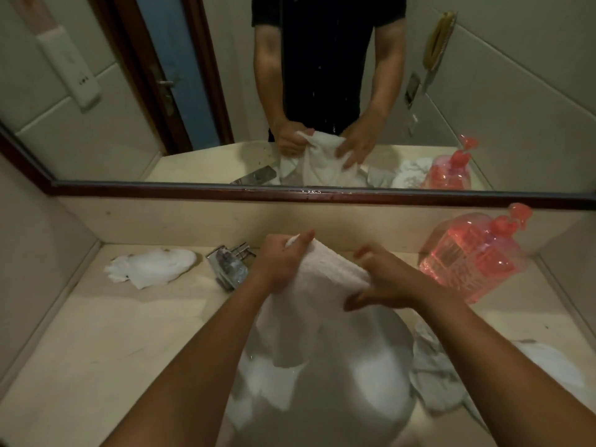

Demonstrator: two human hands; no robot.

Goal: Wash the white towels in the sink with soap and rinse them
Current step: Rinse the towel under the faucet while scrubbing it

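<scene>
Two bare forearms reach over the sink [380,346], where the left hand [280,262] and right hand [390,282] clamp their fingers on a white towel [325,285] above the basin, apparently to scrub or wring it, right of the faucet [227,264].

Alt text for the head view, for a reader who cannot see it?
Both hands, left hand and right hand, grip a white towel held up over the sink. A crumpled towel lies left of the faucet, a pink soap bottle stands right.
</scene>
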